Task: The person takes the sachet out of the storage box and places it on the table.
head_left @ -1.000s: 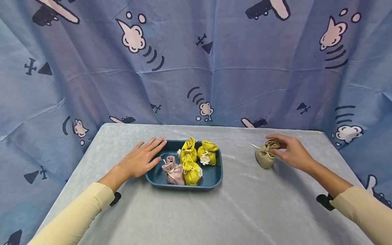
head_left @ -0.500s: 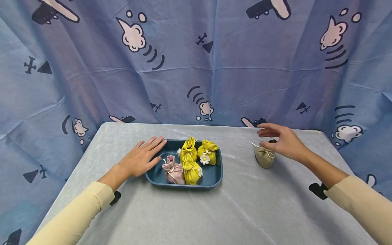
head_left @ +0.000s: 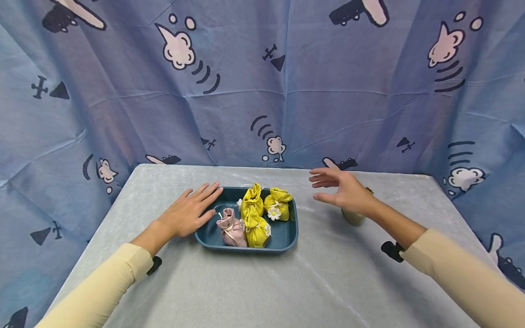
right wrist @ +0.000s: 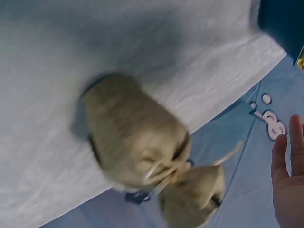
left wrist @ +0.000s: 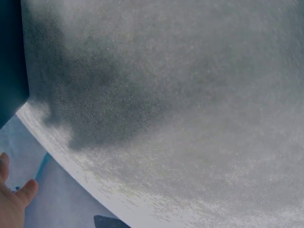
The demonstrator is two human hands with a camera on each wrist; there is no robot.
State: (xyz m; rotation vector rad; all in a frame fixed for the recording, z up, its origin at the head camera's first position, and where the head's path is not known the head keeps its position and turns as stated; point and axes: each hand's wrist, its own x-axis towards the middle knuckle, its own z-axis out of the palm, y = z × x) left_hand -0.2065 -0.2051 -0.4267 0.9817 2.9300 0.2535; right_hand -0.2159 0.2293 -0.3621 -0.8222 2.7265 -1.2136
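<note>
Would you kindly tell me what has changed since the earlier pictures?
The right hand has let go of the khaki pouch and moved left, toward the blue tray. The khaki pouch, blue tray, left hand, pink pouch and yellow pouches stayed put.

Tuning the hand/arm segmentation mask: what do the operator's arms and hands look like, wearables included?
Pale cream-yellow long sleeves, on the left arm and the right arm, ending short of the wrists. The left hand and right hand are bare, no gloves or rings visible. A small black rounded object shows under each forearm near the cuff. No cables visible.
</note>
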